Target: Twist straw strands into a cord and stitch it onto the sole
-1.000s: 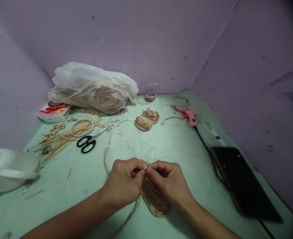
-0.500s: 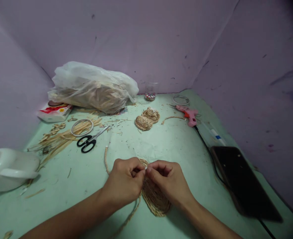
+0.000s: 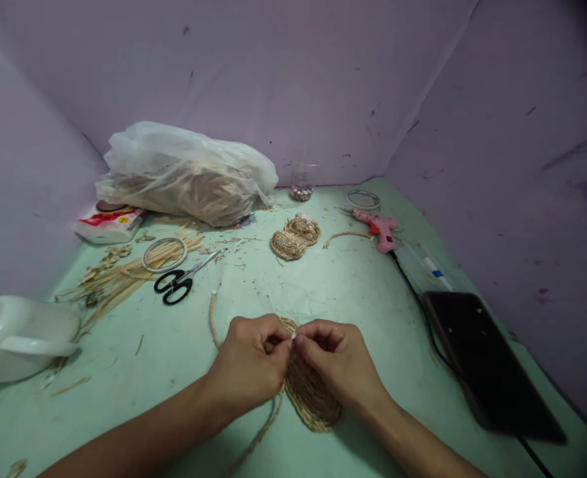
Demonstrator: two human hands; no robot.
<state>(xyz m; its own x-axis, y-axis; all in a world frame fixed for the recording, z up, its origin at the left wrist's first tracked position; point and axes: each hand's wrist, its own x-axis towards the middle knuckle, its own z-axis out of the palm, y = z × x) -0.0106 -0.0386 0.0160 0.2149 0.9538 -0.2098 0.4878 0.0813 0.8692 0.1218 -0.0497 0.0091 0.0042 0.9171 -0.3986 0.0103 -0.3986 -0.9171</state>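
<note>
My left hand (image 3: pixel 253 355) and my right hand (image 3: pixel 334 358) meet above the table, thumbs and fingertips pinched together. A small white bit (image 3: pixel 293 336) shows between their fingertips; its kind is too small to tell. Under the hands lies an oval coil of braided straw cord (image 3: pixel 316 405), its upper part mostly covered by them. A loose length of straw cord (image 3: pixel 263 431) runs toward the near edge. Another stretch of cord, with a white tip (image 3: pixel 214 302), curves out behind the left hand.
Black-handled scissors (image 3: pixel 176 285), a ring (image 3: pixel 165 255) and straw strips lie left. Behind are a plastic bag (image 3: pixel 188 176), smaller coiled straw pieces (image 3: pixel 293 239) and a cup of beads (image 3: pixel 302 189). A pink glue gun (image 3: pixel 380 229) and phone (image 3: pixel 487 365) are right; a white jug (image 3: pixel 19 338) stands left.
Almost nothing differs. Both hands keep the same pinch over the coil, and the view has shifted very slightly.
</note>
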